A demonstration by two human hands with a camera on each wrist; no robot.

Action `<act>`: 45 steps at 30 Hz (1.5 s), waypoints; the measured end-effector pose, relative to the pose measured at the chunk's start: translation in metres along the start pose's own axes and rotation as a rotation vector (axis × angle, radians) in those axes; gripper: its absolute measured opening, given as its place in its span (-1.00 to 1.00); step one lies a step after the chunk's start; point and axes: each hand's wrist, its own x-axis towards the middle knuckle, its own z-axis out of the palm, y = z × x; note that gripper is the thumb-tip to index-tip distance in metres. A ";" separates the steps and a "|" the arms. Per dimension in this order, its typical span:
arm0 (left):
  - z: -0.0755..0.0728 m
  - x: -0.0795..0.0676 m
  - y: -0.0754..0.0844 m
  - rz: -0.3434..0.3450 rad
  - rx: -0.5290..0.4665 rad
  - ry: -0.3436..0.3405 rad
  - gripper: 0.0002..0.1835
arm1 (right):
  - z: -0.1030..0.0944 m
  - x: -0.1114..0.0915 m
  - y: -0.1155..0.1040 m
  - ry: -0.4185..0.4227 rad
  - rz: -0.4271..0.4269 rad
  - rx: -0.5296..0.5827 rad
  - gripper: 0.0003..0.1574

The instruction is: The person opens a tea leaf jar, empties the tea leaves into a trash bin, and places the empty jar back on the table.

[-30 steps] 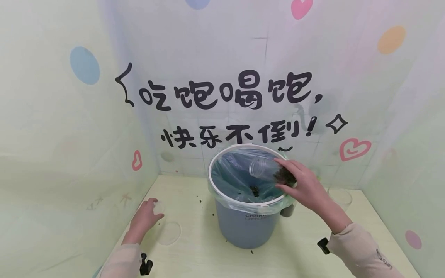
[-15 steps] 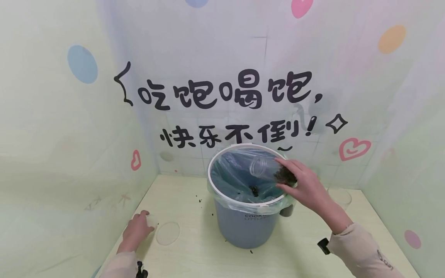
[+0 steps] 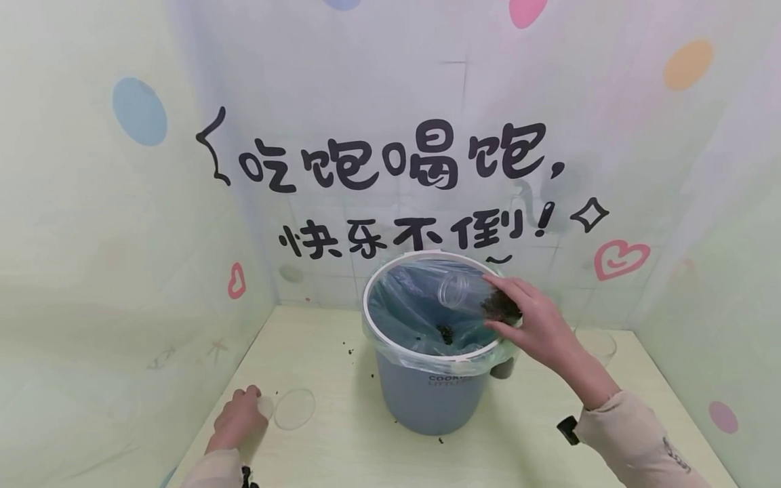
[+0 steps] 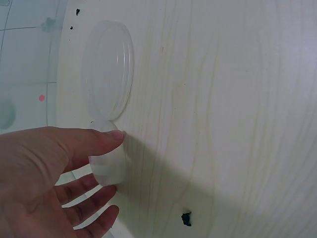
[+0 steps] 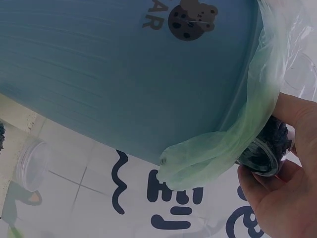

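My left hand (image 3: pixel 240 417) is low at the table's left side, holding a small translucent lid (image 3: pixel 265 408) by its edges. In the left wrist view, the thumb lies at one edge of the small lid (image 4: pixel 109 168) and fingertips at the opposite edge. Beside it, a larger clear lid (image 4: pixel 109 69) lies flat on the table. My right hand (image 3: pixel 539 329) grips a clear jar (image 3: pixel 466 293), tipped with its mouth to the left over the bin (image 3: pixel 427 400). Dark crumbly bits fill the jar's base end. A small dark clump (image 3: pixel 447 333) lies on the bin's liner (image 3: pixel 403 305).
Another clear round container (image 3: pixel 601 346) stands behind my right wrist. A dark shape (image 3: pixel 502 369) shows beside the bin's right side, partly hidden. Dark crumbs (image 3: pixel 350 352) dot the pale table (image 3: pixel 329 447). Printed curtains enclose the back and sides.
My left hand has moved nearer and to the left, lowering the small lid to beside the larger lid. My right hand and the tilted jar stay almost still.
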 end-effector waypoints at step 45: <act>-0.056 0.007 0.055 0.093 -0.029 0.110 -0.27 | -0.003 0.002 0.002 0.017 -0.009 -0.017 -0.05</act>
